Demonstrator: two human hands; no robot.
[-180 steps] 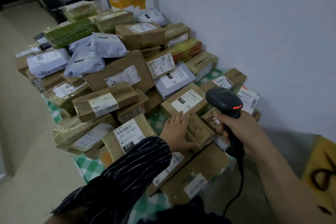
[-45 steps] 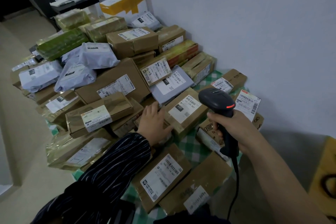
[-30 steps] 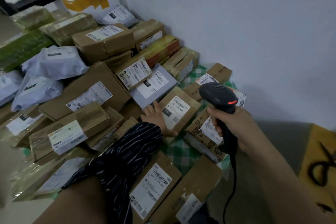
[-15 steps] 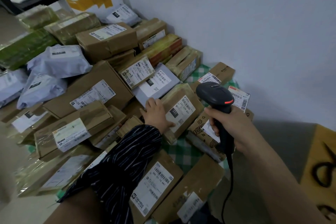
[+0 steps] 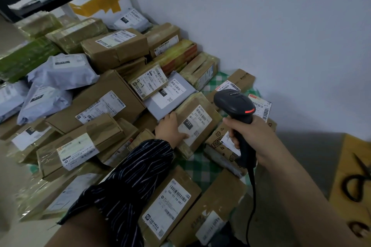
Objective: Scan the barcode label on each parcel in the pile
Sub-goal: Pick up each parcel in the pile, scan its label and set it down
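Taped cardboard parcel (image 5: 197,124) under left hand (image 5: 170,128); right hand (image 5: 253,137) holds scanner (image 5: 233,102).

Glossy-taped cardboard parcel (image 5: 202,109), matt plastic scanner (image 5: 233,104)

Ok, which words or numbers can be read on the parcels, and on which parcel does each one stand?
"231-239 K01", "231": label of the brown parcel that the left hand touches.
"231-239 K01", "231": label of the grey parcel.
"4-3", handwritten: label of the small box.
"505-111-16-6A7": label of the near parcel.
"411": red-topped label behind the scanner in the right hand.
All other labels: too small or blurred.
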